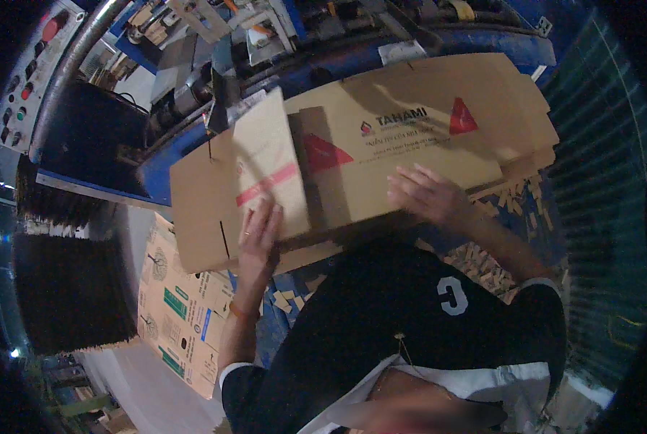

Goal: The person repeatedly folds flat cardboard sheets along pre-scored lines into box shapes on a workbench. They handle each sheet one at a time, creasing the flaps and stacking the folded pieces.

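A long brown cardboard box blank (403, 181), printed with dark lettering and red triangles, lies across the machine front before me. At its left part a paler cardboard panel (271, 145) with a red band stands raised and casts a shadow to its right. My left hand (260, 228) grips this panel near its lower edge, fingers on the printed face and thumb hidden. Over the near edge of the blank, to the right, my right hand (428, 195) is open, its fingers stretched out toward the printed face. More brown cardboard shows beneath the blank.
A blue machine (468, 47) with rollers runs along the far side. A control panel (31, 79) with red and green buttons stands at the far left. Printed cardboard sheets (182, 311) lie lower left; cardboard scraps (482, 267) litter the floor. A dark green ribbed sheet (605, 217) borders the right.
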Tool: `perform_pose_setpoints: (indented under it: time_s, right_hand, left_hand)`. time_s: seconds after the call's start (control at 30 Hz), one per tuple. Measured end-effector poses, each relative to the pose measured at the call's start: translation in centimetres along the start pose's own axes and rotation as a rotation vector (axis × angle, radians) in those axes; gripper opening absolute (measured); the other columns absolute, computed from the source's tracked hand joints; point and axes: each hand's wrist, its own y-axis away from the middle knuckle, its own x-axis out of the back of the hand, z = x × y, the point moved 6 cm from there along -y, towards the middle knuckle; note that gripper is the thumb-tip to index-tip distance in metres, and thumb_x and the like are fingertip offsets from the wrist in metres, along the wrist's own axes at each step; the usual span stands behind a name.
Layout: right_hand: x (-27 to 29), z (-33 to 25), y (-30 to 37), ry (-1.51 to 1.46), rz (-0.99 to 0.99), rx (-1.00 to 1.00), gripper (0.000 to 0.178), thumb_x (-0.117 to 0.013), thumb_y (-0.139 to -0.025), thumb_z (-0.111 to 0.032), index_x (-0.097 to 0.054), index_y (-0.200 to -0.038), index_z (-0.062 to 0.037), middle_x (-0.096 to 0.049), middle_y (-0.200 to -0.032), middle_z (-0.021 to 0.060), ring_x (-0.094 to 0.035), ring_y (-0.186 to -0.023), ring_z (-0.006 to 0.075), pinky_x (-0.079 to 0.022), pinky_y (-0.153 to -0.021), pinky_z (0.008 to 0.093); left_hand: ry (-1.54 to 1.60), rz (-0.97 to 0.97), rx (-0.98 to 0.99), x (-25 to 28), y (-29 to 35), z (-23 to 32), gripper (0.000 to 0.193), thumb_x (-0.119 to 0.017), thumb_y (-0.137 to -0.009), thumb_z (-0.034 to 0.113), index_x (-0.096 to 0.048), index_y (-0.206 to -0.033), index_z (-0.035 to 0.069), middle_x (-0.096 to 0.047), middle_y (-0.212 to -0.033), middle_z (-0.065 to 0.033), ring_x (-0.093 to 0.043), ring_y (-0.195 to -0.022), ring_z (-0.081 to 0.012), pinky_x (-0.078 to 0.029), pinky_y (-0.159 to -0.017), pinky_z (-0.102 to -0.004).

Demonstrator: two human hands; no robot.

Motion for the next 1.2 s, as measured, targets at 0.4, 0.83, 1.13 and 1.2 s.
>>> perform_pose_setpoints:
  time_s: [0.4, 0.83, 1.13, 1.2]
  right_hand:
    - [-6.7, 8.4, -7.8, 0.058, 0.038, -0.073, 0.041, -0.060, -0.080, -0.021, -0.058, -0.121, -0.0184, -0.054, -0.129, 0.0052, -0.051, -0.121, 0.0259, -0.051, -0.086, 0.0393]
    - [-13.9, 19.8, -12.7, -0.181, -0.233, -0.798, 0.045, -0.053, -0.089, -0.037, -0.051, -0.129, -0.0174, -0.046, -0.138, 0.0106, -0.042, -0.126, 0.0370, -0.033, -0.105, 0.0475]
    - [-3.3, 21.2, 3.2, -0.167, -0.001, -1.372, 0.035, -0.059, -0.081, -0.030, -0.067, -0.099, -0.0016, -0.068, -0.094, 0.0178, -0.065, -0.082, 0.0339, -0.039, -0.097, 0.0438]
    - [2.4, 17.6, 8.9, 0.346, 0.825, -1.373, 0.051, -0.063, -0.078, -0.027, -0.055, -0.121, -0.0022, -0.051, -0.124, 0.0264, -0.051, -0.112, 0.0409, -0.031, -0.104, 0.0451]
  left_hand:
    - [0.046, 0.434, 0.030, 0.5, -10.6, -9.0, 0.061, -0.047, -0.077, -0.009, -0.045, -0.135, 0.011, -0.051, -0.131, -0.0155, -0.052, -0.118, -0.0328, -0.044, -0.096, -0.0383]
    - [-0.135, 0.430, 0.004, -0.3, -14.4, -4.9, 0.062, -0.060, -0.082, 0.003, -0.034, -0.138, -0.001, -0.040, -0.137, -0.0234, -0.037, -0.127, -0.0411, -0.030, -0.107, -0.0474]
    - [0.112, 1.063, 0.998, 1.9, 9.4, -13.1, 0.075, -0.057, -0.089, 0.040, -0.028, -0.138, -0.009, -0.039, -0.134, -0.0309, -0.041, -0.125, -0.0390, -0.033, -0.104, -0.0451]
    - [0.359, 1.013, 1.148, -0.6, 12.6, -15.3, 0.082, -0.056, -0.088, 0.046, -0.024, -0.139, -0.010, -0.036, -0.133, -0.0341, -0.042, -0.123, -0.0391, -0.037, -0.102, -0.0456]
